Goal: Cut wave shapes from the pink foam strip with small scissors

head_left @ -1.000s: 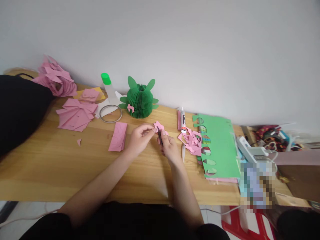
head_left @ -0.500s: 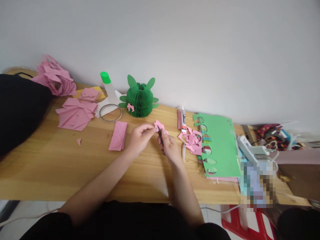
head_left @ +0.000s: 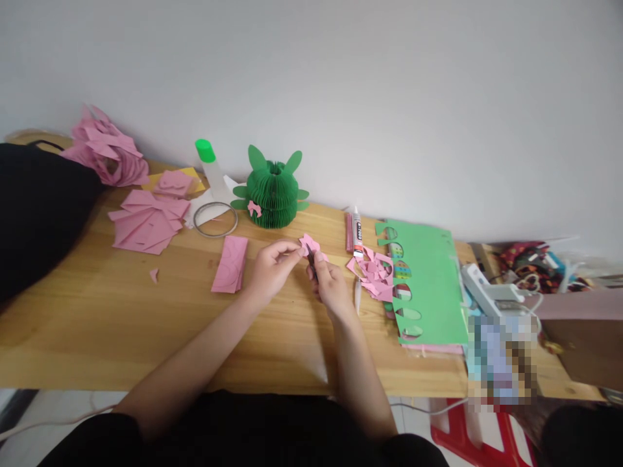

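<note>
Over the middle of the table, my left hand (head_left: 275, 264) pinches a small pink paper cutout (head_left: 306, 242) between thumb and fingertips. In my right hand (head_left: 331, 283) is a slim dark tool that looks like small scissors (head_left: 312, 257), its tip against the pink paper. The handles are mostly hidden by my fingers. A folded pink paper with drawn curves (head_left: 228, 264) lies just left of my left hand. Behind my hands stands a green honeycomb-paper figure (head_left: 272, 198) with leaf-shaped pieces and a pink bow (head_left: 254, 209).
Pink scraps (head_left: 374, 275), a glue tube (head_left: 357, 233) and a green cut sheet (head_left: 431, 285) lie to the right. Leftward are a tape ring (head_left: 215, 235), a green-capped bottle (head_left: 206, 152), pink papers (head_left: 146, 224) and a black bag (head_left: 39, 214). A power strip (head_left: 479, 285) sits far right.
</note>
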A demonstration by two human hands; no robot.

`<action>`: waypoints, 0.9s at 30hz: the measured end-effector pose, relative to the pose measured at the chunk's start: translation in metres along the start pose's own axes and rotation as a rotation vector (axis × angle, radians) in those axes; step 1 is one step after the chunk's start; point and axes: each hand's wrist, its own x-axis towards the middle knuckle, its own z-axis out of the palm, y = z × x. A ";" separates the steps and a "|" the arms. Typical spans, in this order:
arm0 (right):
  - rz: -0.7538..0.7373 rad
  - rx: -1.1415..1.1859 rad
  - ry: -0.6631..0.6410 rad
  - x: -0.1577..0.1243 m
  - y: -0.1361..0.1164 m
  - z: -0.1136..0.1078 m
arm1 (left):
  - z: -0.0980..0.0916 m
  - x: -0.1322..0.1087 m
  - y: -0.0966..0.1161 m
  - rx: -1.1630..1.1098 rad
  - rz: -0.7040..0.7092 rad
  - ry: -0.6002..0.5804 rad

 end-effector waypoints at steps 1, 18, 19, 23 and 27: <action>0.001 0.000 0.001 0.000 0.001 0.000 | 0.000 0.000 0.000 0.000 0.001 0.000; -0.016 -0.011 0.012 0.001 0.003 0.004 | 0.002 -0.002 -0.005 -0.008 0.023 0.053; -0.018 -0.012 0.011 0.001 0.002 0.004 | 0.002 -0.002 -0.005 -0.010 0.022 0.056; -0.030 -0.015 0.009 0.001 0.002 0.003 | 0.002 -0.002 -0.005 -0.014 0.021 0.062; -0.040 -0.022 0.008 0.001 0.003 0.002 | 0.002 -0.002 -0.004 -0.020 0.024 0.061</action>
